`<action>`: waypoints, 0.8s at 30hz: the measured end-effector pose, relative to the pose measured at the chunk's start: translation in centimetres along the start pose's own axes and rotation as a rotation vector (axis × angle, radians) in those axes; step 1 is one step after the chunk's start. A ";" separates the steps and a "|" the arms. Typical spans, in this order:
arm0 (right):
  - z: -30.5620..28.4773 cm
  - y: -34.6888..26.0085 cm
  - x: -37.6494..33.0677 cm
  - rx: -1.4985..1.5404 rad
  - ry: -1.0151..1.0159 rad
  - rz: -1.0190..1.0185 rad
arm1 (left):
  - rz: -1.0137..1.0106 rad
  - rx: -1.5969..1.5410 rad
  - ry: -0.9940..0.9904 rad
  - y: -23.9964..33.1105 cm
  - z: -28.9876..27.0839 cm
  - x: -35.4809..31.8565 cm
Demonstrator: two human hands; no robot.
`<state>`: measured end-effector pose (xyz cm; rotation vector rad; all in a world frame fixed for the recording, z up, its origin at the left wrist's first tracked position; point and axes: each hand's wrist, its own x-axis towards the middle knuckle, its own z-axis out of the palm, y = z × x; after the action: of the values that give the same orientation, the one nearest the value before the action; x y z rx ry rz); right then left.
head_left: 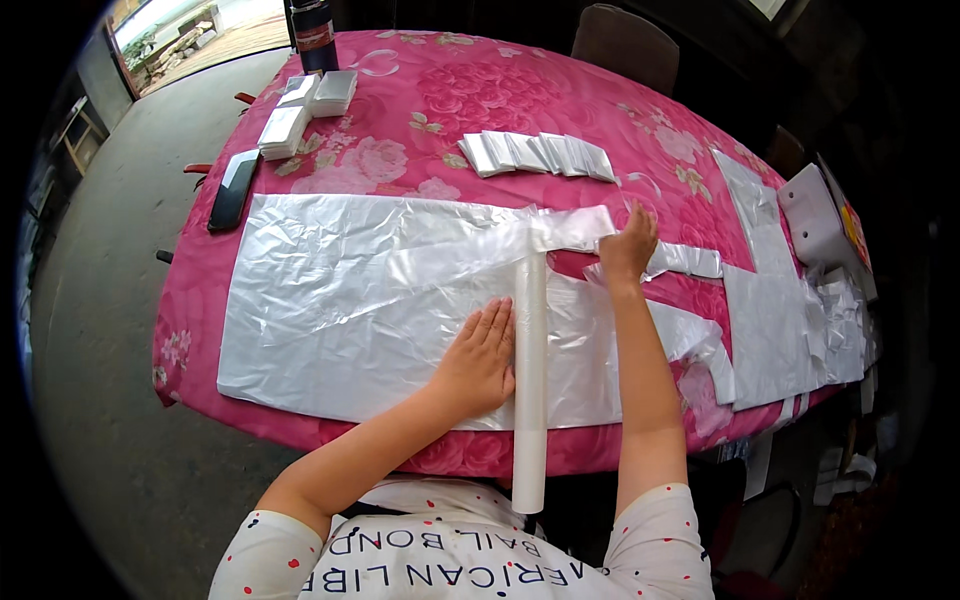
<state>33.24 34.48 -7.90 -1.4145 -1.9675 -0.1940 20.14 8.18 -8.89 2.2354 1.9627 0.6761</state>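
A large translucent white plastic bag, wrinkled and with handle cut-outs at its right end, lies flat across the table. My left hand rests palm down on it, fingers stretched out, beside a long pale roll or tube. This roll lies crosswise over the bag, and its near end juts past the table edge. At the right, my right hand is closed on the end of a folded plastic strip, which runs leftward over the roll's far end. The fingertips are partly hidden.
Pink flowered cloth covers the table. Folded plastic packets lie in a row beyond the bag. Left stand packet stacks, a phone and a dark bottle. More bags and a white container are right; a chair stands behind.
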 end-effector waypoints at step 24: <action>-13.6 -5.9 -12.9 0.417 -0.766 -0.881 | -0.044 -0.194 0.009 -2.9 -4.2 -3.5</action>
<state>36.20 15.44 -4.06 -0.2671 -2.9264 0.4162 15.54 4.37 -7.04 2.0743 1.8554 0.8329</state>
